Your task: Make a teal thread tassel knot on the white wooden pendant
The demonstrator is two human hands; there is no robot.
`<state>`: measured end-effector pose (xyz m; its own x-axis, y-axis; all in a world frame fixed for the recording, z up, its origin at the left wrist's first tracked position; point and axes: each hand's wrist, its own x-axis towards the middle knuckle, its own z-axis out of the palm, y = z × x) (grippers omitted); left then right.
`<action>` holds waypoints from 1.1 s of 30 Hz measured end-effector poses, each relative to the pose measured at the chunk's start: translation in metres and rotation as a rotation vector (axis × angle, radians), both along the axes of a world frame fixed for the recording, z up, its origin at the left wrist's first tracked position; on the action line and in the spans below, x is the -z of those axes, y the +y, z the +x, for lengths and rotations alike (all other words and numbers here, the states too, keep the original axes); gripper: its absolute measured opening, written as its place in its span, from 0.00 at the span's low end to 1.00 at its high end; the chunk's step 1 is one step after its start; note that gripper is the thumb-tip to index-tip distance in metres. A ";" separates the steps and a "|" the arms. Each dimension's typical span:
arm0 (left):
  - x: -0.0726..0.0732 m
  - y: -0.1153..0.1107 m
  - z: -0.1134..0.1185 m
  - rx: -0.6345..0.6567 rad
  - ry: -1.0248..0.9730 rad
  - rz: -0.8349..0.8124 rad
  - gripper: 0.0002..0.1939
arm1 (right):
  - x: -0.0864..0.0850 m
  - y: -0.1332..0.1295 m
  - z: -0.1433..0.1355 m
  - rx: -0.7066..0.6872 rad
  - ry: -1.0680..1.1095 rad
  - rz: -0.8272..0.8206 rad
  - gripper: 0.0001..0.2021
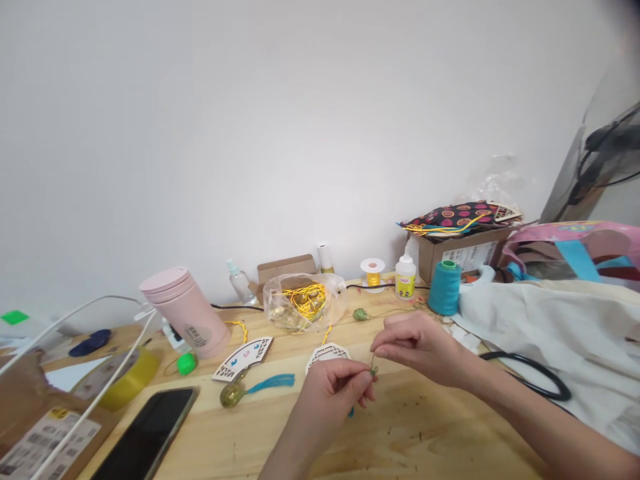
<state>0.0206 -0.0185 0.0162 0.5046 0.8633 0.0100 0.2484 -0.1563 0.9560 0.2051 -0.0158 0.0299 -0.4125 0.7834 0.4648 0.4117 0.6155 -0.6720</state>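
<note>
Between the thumb and fingertips of my left hand (334, 393) is a small looped bit of green cord (373, 371). My right hand (417, 343) pinches a strand of this cord just above, its fingers pressed together. A bit of blue shows below my left hand, mostly hidden. Behind that hand lies a white lattice pendant (327, 351) on yellow cord, partly covered. To the left are a fan-shaped pendant (243, 360), a round greenish-gold piece (233, 395) and a blue tassel (273, 382). A green knotted ball (360, 314) lies beyond my hands.
At the back stand a plastic bag of yellow cords (305, 301), a yellow thread spool (373, 275), a glue bottle (405, 277) and a teal thread cone (445, 288). Leftward are a pink tumbler (186, 312), a phone (147, 433) and yellow tape (131, 379). White cloth (540, 327) covers the right.
</note>
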 end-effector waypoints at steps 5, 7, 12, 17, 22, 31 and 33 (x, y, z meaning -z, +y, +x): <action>-0.002 -0.002 0.000 -0.021 -0.047 0.031 0.11 | 0.009 0.000 -0.007 0.038 -0.018 -0.025 0.10; -0.003 -0.002 -0.001 -0.059 -0.086 0.039 0.11 | 0.011 -0.001 -0.008 0.048 -0.071 0.004 0.09; -0.001 0.001 -0.004 -0.154 -0.059 0.140 0.13 | 0.013 -0.005 -0.013 0.072 -0.250 0.278 0.11; 0.004 0.002 -0.005 -0.227 0.094 0.304 0.14 | 0.014 -0.011 -0.018 0.131 -0.459 0.450 0.12; 0.000 -0.002 -0.004 -0.184 0.243 0.468 0.13 | 0.014 -0.014 -0.019 0.155 -0.614 0.518 0.09; 0.000 -0.005 0.001 0.018 0.349 0.629 0.12 | 0.002 -0.006 -0.005 0.075 -0.273 0.230 0.08; 0.001 -0.006 0.000 0.021 0.297 0.638 0.11 | 0.003 -0.003 -0.004 0.076 -0.156 0.145 0.07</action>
